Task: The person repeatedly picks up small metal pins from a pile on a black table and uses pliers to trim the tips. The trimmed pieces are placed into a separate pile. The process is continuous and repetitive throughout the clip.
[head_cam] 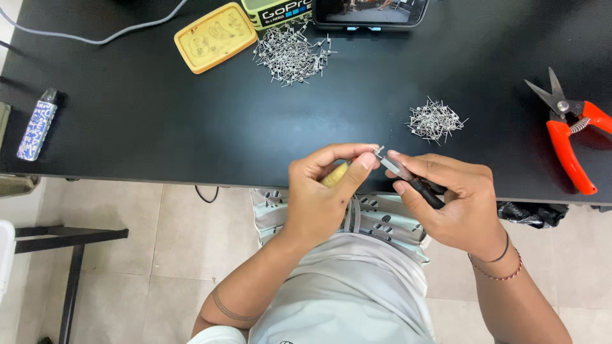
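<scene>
Both hands meet over the front edge of a black table [191, 127]. My left hand [325, 191] pinches a tiny metal piece [378, 151] between thumb and forefinger, and a yellowish handle [336, 175] shows in its palm. My right hand [456, 204] grips a small tool with a black handle [424, 191] and a silver tip that touches the metal piece. A small pile of similar metal pieces [433, 121] lies just beyond my right hand. A larger pile [293, 54] sits at the back of the table.
Red-handled snips [570, 134] lie at the right of the table. A yellow rectangular tray [215, 37], a box and a phone [370, 11] stand along the back. A blue patterned small device [37, 124] and a grey cable [95, 35] are at the left. Tiled floor lies below.
</scene>
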